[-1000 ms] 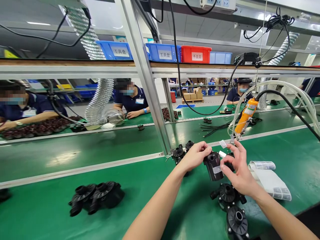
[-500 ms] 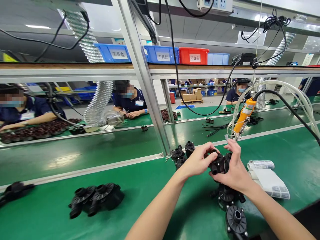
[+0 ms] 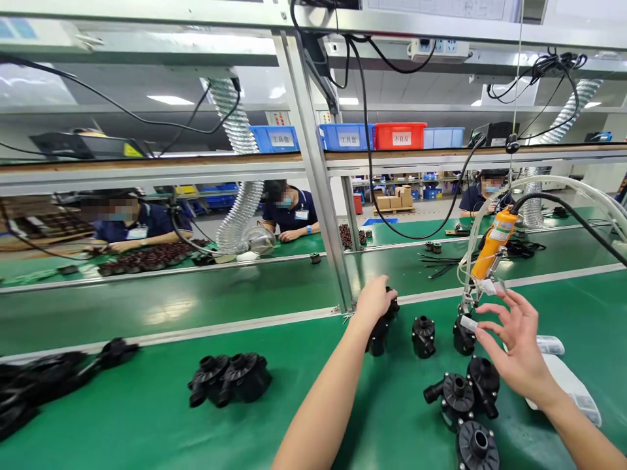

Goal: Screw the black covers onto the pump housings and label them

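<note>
My left hand (image 3: 375, 301) is closed over the top of a black pump part (image 3: 379, 339) that stands on the green mat (image 3: 313, 365) beside the metal post. My right hand (image 3: 514, 349) hovers to the right with fingers spread. A small white label (image 3: 469, 322) sits pinched between its thumb and index tips, just above another black pump (image 3: 461, 339). A third upright pump (image 3: 424, 336) stands between my two hands. Several black pump housings (image 3: 458, 395) lie below my right hand.
An orange electric screwdriver (image 3: 492, 243) hangs on cables above my right hand. A label sheet (image 3: 568, 388) lies at the right. Two joined pumps (image 3: 230, 378) and more black parts (image 3: 49, 382) lie to the left. Beyond the conveyor (image 3: 196, 303), other people work.
My left hand has carried the pump I held in both hands down to the mat by the post. My right hand let go and moved right. The camera has tilted up.
</note>
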Demonstrator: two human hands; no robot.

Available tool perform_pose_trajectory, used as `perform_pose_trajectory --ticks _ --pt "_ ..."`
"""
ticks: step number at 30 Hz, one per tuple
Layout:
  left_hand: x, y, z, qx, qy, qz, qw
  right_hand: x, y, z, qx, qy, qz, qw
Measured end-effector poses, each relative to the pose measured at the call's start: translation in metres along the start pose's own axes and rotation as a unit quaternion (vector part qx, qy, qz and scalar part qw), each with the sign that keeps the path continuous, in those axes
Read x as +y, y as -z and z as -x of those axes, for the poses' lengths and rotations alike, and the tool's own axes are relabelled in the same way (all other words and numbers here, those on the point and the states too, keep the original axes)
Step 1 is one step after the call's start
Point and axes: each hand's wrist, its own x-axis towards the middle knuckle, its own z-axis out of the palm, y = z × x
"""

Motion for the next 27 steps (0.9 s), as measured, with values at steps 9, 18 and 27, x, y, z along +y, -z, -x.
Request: perform_pose_trajectory --ticks 9,18,27 --pt "-0.013 0.005 -0.011 0.019 -0.001 0.057 0.998 -0.007 -0.034 -0.017 -0.044 -0.001 -0.038 0.998" --pt "0.044 0.037 0.018 -0.181 -0.083 0.336 0.921 -0.024 -0.050 -0.035 -0.114 0.015 -0.125 0.986" --pt "0.060 0.034 0.029 -0.216 -0.073 0.348 0.909 -0.037 -0.053 -0.036 -0.152 0.011 -0.109 0.982"
